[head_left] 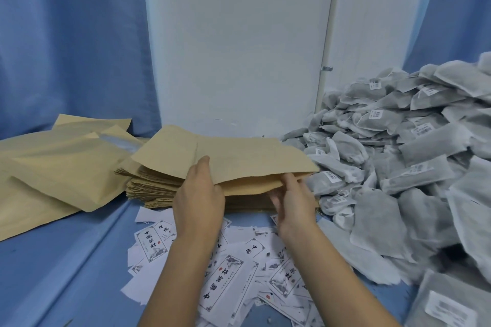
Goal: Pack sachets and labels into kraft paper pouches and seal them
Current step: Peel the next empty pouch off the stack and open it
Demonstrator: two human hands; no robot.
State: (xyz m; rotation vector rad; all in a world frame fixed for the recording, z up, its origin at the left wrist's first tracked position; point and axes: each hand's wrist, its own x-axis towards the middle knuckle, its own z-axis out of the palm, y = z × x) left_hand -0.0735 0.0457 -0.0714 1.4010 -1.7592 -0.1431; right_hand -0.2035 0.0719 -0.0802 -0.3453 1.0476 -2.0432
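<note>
Left hand (198,202) is pinching the top kraft pouch (239,156), right hand (292,199) is gripping its near edge; sachet pile (398,154) is lying right, nearer that hand.

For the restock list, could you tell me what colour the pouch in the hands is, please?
Plain light brown; the pouch shows best in the head view.

Bare blue worktop (66,260) lay open at front L, the widest way in. R side was blocked by a tall sachet heap (411,154) spilling up to the pouch stack (156,188) at centre. Filled pouches (53,172) crowded back L, right beside the stack. Loose labels (228,281) littered front centre, lying flat. White wall (239,48) closed off the rear.
</note>
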